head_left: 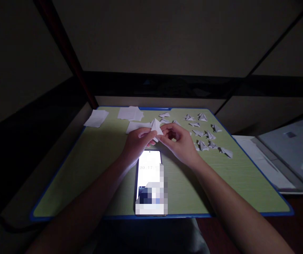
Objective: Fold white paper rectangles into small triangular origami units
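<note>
Between my two hands is a small white folded paper with a pointed top, held above the middle of the table. My left hand pinches its lower left part, thumb in front. At its lower right edge, the thumb and fingers of my right hand grip the paper. Just behind my left hand lies a white paper sheet, partly covered by the hand. Several small folded paper pieces are spread over the table to the right of my right hand.
A lit phone showing a timer lies near the front edge of the green, blue-rimmed table. Paper stacks lie at the back left and back middle. Beyond the right edge is a grey laptop-like object. A wall rises behind.
</note>
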A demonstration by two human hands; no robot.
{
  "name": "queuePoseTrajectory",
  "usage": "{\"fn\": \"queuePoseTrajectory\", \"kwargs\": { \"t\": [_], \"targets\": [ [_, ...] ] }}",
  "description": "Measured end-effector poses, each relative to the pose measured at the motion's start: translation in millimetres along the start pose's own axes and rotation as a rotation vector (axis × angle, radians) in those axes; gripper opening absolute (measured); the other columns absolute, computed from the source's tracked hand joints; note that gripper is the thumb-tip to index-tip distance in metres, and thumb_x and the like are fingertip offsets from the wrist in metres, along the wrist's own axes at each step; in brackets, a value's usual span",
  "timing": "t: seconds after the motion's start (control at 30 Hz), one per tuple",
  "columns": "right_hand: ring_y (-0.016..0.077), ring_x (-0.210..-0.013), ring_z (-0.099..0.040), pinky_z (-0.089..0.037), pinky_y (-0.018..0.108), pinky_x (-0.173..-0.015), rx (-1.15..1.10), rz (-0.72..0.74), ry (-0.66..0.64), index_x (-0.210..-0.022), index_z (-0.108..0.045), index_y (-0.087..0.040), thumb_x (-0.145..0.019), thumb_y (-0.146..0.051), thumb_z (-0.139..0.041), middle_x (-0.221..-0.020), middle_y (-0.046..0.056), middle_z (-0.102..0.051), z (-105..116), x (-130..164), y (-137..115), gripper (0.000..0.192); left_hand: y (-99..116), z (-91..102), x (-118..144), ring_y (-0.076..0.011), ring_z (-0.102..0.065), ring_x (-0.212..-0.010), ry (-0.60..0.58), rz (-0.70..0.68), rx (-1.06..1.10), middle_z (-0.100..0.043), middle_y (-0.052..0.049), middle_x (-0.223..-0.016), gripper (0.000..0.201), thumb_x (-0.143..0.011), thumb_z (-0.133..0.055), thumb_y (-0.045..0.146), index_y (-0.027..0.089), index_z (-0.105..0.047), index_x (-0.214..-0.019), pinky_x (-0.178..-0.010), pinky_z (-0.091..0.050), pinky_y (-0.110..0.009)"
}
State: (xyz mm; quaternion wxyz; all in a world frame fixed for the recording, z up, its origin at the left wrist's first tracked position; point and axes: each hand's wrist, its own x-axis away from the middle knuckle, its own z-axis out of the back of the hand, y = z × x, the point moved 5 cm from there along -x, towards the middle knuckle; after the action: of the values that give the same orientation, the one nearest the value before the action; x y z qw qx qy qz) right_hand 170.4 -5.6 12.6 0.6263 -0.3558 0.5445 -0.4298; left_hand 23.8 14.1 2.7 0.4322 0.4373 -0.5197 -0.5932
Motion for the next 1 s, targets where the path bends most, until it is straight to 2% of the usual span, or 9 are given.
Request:
{"fn": "queuePoseTrajectory", "kwargs": {
  "t": [0.27, 0.53, 1.0],
  "targets": [
    [0.0118, -0.063, -0.057, -0.044, 0.028, -0.059, 0.099, 0.055, 0.041, -0.095, -0.066, -0.016, -0.078, -0.024, -0.073, -0.072, -0.001, -0.064, 3.2, 1.0, -6.4, 0.020, -1.4, -0.7, 0.8, -0.0117, -0.055, -0.058, -0.015, 0.026, 0.036, -0.060, -0.001, -0.061, 0.021, -0.077, -0.063, 0.036, 0.016, -0.066, -0.071, -0.057, -0.041, -0.025],
    [0.0128, -0.063, -0.059, -0.047, 0.030, -0.061, 0.228, 0.062, 0.056, -0.096, -0.074, -0.016, -0.082, -0.031, -0.072, -0.076, 0.003, -0.072, 6.7, 2.8, -10.8, 0.021, -4.6, -0.8, 0.2, -0.0129, -0.056, -0.060, -0.049, 0.065, 0.106, -0.062, -0.002, -0.064, 0.022, -0.078, -0.066, 0.038, 0.017, -0.068, -0.076, -0.060, -0.041, -0.027],
    [0.0168, -0.067, -0.066, -0.051, 0.033, -0.066, 0.352, 0.067, 0.083, -0.102, -0.078, -0.018, -0.084, -0.038, -0.070, -0.088, 0.007, -0.078, 9.7, 4.8, -7.1, 0.028, -5.7, -2.9, 0.2, -0.0119, -0.053, -0.059, -0.076, 0.087, 0.173, -0.059, -0.001, -0.063, 0.021, -0.079, -0.067, 0.037, 0.016, -0.067, -0.077, -0.058, -0.039, -0.027]
  ]
}}
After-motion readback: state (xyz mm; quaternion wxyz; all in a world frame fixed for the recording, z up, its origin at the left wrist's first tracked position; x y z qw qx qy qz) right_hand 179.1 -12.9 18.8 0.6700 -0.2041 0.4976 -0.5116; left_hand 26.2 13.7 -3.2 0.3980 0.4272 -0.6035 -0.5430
